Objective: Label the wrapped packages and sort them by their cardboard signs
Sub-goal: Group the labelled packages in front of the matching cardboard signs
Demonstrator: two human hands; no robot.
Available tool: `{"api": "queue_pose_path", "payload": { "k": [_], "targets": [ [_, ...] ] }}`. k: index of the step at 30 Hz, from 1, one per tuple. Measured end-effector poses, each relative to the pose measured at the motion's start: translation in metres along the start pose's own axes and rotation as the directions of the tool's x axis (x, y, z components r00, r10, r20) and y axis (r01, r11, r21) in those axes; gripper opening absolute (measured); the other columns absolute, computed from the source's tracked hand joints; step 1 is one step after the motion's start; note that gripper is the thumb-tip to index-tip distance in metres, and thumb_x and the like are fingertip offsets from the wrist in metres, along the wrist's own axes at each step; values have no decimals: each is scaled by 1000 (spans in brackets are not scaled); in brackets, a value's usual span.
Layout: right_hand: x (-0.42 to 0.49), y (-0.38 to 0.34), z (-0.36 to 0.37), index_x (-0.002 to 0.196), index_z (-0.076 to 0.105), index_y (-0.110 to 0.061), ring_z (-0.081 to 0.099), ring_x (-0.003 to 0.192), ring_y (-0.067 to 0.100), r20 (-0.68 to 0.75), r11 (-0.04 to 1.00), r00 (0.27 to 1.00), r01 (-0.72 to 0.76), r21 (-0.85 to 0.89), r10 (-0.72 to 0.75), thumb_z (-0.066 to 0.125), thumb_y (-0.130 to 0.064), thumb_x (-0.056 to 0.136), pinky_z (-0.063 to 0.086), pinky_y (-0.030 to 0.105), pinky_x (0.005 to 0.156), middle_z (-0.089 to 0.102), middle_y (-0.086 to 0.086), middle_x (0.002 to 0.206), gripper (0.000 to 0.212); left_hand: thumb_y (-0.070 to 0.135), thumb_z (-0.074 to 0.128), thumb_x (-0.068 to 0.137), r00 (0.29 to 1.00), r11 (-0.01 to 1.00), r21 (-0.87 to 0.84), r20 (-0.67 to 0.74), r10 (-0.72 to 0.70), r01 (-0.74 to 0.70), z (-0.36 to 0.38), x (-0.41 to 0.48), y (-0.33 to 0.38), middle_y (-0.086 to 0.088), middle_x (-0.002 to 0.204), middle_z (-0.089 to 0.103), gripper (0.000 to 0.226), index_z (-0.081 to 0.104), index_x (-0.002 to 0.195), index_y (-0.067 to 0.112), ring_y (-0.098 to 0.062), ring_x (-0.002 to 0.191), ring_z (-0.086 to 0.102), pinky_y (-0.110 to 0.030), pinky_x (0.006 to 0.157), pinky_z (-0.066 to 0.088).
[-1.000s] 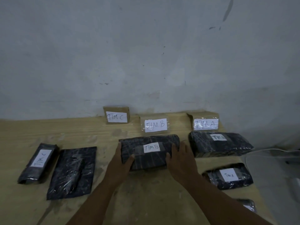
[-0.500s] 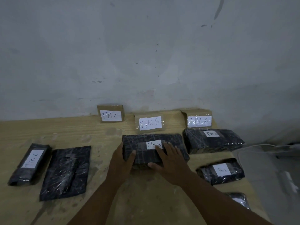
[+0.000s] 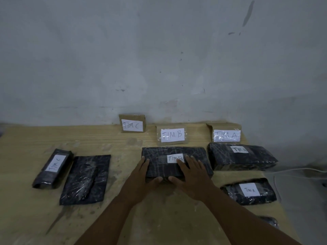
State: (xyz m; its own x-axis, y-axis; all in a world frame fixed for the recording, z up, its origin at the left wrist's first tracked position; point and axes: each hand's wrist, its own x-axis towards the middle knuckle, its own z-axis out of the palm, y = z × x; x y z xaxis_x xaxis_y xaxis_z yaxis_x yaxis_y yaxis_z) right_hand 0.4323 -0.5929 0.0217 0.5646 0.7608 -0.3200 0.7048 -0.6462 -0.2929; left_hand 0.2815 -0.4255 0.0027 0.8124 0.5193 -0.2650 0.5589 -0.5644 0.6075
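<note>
Pressed flat under the right hand (image 3: pixel 190 174), now slid up over its white label (image 3: pixel 175 158), and steadied at the left edge by the left hand's (image 3: pixel 143 175) loose fingers, TIM B package (image 3: pixel 162 161) settled just near the TIM B sign (image 3: pixel 172 135), apparently sorted.

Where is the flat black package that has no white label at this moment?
The flat black unlabelled package lies at the left of the wooden table, just right of the slim black "TIM C" package.
</note>
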Motion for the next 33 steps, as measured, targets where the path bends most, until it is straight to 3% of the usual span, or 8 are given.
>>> {"api": "queue_pose_path", "payload": {
  "k": [5,10,16,20,24,27,29,33],
  "targets": [
    [-1,2,-1,160,4,-32,-16,153,24,35,1000,999,21,8,-21,2,-89,67,-11,46,122,-11,4,168,109,70,48,89,998,998,-36,-52,-45,43,7,-11,0,7,168,-5,95,4,161,26,-17,154,14,-39,119,33],
    [-3,-2,-4,160,11,-26,-11,154,29,23,997,998,62,-38,-61,32,-61,100,-6,46,122,-5,10,167,72,56,55,95,991,994,-110,-131,-5,-10,12,-32,-3,7,168,6,86,10,161,23,-13,151,20,-36,119,32],
    [-9,-3,0,153,28,-20,14,149,34,-10,994,994,104,-20,-104,39,-43,104,18,49,121,20,14,160,56,39,61,97,977,975,-217,-214,-7,-41,12,-52,2,11,155,30,75,23,158,17,-3,138,33,-18,110,30],
    [-6,-13,-10,145,41,-14,35,136,29,-63,993,992,108,45,-105,42,-40,103,31,44,115,38,12,147,50,38,57,99,971,950,-302,-237,9,-82,-1,-53,5,21,137,48,47,41,143,36,4,124,48,-22,103,44],
    [14,-44,-22,142,45,-15,40,135,24,-138,979,978,172,107,-156,44,-37,103,31,38,113,43,6,146,45,38,54,101,960,988,-150,-278,-17,-26,-27,-41,-21,5,143,49,49,46,145,18,-12,130,48,-20,100,37],
    [42,-78,-27,137,47,-17,46,126,18,-175,957,968,214,197,-181,46,-33,102,36,30,103,47,1,137,39,35,59,99,925,999,10,-377,-41,48,-58,-26,-55,-3,135,56,42,55,135,15,-23,124,54,-30,99,41],
    [66,-102,-27,139,46,-15,47,124,19,-176,940,970,211,268,-168,48,-30,102,39,30,101,47,4,139,41,40,58,97,902,978,130,-421,-98,166,-76,-16,-77,-11,140,51,51,52,137,9,-31,131,47,-37,105,39],
    [133,-147,-23,139,45,-13,47,128,24,-210,922,976,135,364,-59,49,-40,91,45,39,104,43,11,142,55,70,45,91,872,846,265,-307,-382,463,-88,-8,-126,-22,166,5,101,6,159,6,-36,154,5,-48,123,14]
  ]
}}
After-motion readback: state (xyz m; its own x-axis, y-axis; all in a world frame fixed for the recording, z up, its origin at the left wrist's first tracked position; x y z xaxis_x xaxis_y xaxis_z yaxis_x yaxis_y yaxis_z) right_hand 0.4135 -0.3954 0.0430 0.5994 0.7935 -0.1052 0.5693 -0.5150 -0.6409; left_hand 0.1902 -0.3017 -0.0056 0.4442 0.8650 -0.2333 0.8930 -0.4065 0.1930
